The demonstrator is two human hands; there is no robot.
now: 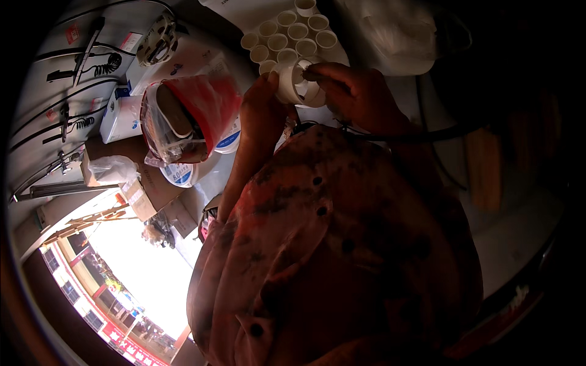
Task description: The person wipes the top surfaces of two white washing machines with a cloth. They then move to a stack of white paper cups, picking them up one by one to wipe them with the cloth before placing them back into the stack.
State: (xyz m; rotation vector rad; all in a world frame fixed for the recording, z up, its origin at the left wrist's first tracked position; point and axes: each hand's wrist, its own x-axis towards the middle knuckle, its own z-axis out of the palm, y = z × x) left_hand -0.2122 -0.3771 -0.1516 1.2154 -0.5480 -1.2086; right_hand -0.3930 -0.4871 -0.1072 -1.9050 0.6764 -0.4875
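Observation:
A hollow white cylindrical piece, perhaps a plastic pipe fitting, is held up between my two hands. My left hand grips its left side, thumb on the outer wall. At the open right end, the fingertips of my right hand close on the rim and reach partly into the opening. The inside is only partly visible. Just beyond it, several short, round white cups or pipe pieces stand in rows, open ends up, on a pale surface.
A red and clear plastic bag with things inside lies left, by white tubs and a cardboard box. Black coiled cords hang along the left wall. A whitish plastic bag sits at upper right. Bright doorway light enters lower left.

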